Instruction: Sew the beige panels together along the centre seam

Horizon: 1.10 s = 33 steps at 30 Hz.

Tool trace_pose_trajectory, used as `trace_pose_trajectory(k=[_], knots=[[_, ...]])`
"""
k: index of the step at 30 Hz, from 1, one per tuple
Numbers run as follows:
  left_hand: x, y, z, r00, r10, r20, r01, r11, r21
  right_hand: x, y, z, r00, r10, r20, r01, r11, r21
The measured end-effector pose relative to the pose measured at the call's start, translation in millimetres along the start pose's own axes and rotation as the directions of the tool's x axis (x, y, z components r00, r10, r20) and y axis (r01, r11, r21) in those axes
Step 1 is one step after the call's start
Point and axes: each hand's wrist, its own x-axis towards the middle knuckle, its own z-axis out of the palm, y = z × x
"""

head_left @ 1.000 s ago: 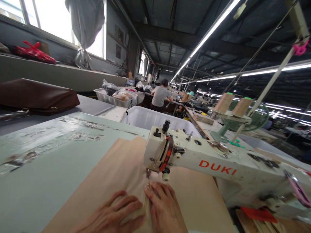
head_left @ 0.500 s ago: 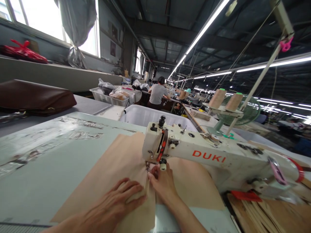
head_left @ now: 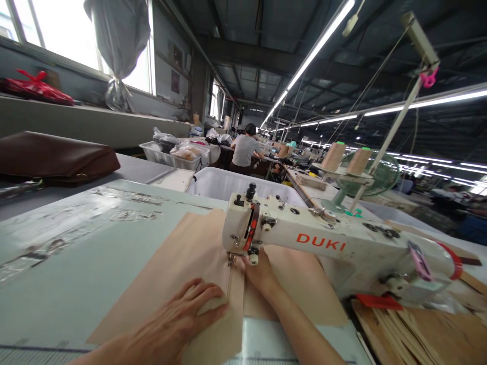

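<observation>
A large beige sheet, leather or fabric, lies under the presser foot of a white sewing machine. A narrow strip or seam line runs along it below the needle. Spread on the sheet, to the left of that line, is my left hand, palm down with fingers a little bent. My right hand reaches in behind the machine's head on the right side of the needle, resting at the sheet. Its fingers are mostly hidden by the machine, so their grip does not show.
A brown leather bag lies at the left. Beyond the machine stands a white bin; thread cones and a green fan are at right. Wooden boards lie lower right. Another person sits farther ahead.
My right hand has slid forward and right, farther behind the machine's head, and its fingers have gone out of sight. My left hand stays nearly in place. The view has shifted slightly.
</observation>
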Motion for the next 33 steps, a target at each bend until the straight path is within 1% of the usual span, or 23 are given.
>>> trace_pose_trajectory(k=[3, 6, 9, 12, 17, 20, 23, 26, 29, 33], knots=[[3, -1, -2.6, 1.000, 0.007, -0.001, -0.007, 1.000, 0.005, -18, 8, -14, 1.000, -0.019, -0.018, 0.019, 1.000, 0.001], [8, -7, -3.3, 0.999, 0.027, -0.032, -0.027, 1.000, -0.005, -28, 7, -22, 0.998, -0.052, -0.026, 0.052, 0.999, 0.001], [14, -16, -3.2, 0.999, 0.034, -0.016, -0.034, 0.999, 0.000, -26, 0, -25, 0.998, -0.067, -0.022, 0.067, 0.998, 0.010], [19, -24, -3.1, 0.999, 0.032, 0.009, -0.032, 0.999, 0.017, -23, -6, -27, 0.998, -0.066, 0.010, 0.066, 0.997, 0.030], [30, -41, -0.1, 0.999, 0.041, -0.006, -0.040, 0.999, 0.033, -23, -6, -27, 0.998, -0.049, 0.028, 0.048, 0.998, 0.045], [36, -48, -0.1, 0.997, 0.064, -0.043, -0.061, 0.996, 0.060, -23, -5, -26, 0.998, -0.041, 0.037, 0.040, 0.998, 0.043], [39, -47, -3.7, 0.991, 0.109, -0.074, -0.103, 0.991, 0.084, -22, -4, -26, 0.999, -0.040, 0.035, 0.039, 0.999, 0.036], [42, -40, -8.7, 0.990, 0.137, -0.043, -0.134, 0.989, 0.064, -22, -4, -27, 0.999, -0.043, 0.032, 0.042, 0.999, 0.023], [44, -37, -11.7, 0.993, 0.113, -0.032, -0.110, 0.992, 0.066, -22, -5, -26, 0.999, -0.041, 0.037, 0.041, 0.999, 0.000], [45, -42, -11.1, 0.992, 0.107, -0.063, -0.100, 0.989, 0.109, -22, -5, -26, 0.998, -0.048, 0.036, 0.049, 0.998, -0.031]])
